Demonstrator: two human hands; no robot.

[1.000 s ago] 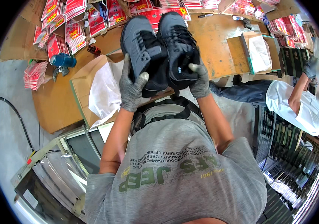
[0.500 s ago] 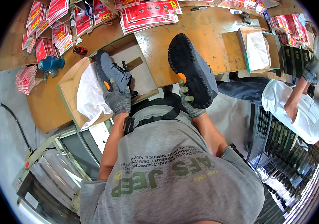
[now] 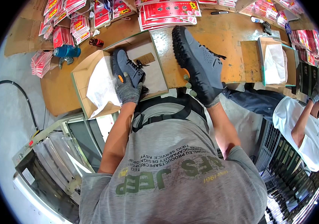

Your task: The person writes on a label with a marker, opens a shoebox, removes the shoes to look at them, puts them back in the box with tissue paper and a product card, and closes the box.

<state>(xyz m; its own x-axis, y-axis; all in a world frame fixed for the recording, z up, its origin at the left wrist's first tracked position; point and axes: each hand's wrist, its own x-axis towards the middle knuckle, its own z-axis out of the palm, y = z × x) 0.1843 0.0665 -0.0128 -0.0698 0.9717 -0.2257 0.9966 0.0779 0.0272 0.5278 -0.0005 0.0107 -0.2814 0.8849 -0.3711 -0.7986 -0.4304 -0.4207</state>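
We have an open shoebox (image 3: 92,64) on the near edge of the table, with white tissue paper (image 3: 100,89) draped over its left side. In it lies the boxed shoe (image 3: 123,62), a grey-blue lace-up with a black sole and an orange patch, on its side with the toe pointing away. Our left hand (image 3: 128,90), in a grey knit glove, is clamped on that shoe's heel. Beside the shoe, in the same box, we see a small brown cardboard piece (image 3: 145,59).

Our right hand (image 3: 189,85) holds the matching raised shoe (image 3: 206,59) to the right of the box, its lugged sole turned leftward. The shoe hides most of the palm, but the fingertips curled at the sole's edge suggest a firm clamp around the heel.

A second open box (image 3: 291,68) sits at the table's right end, lined with white paper. The orange-brown tabletop (image 3: 236,37) is scuffed; along its far side we find red printed packets (image 3: 170,11) and a black marker (image 3: 219,12). A co-worker (image 3: 299,123) in a white shirt is at the right, near a wire-mesh cage (image 3: 269,145). Grey floor (image 3: 13,115) shows at the left.
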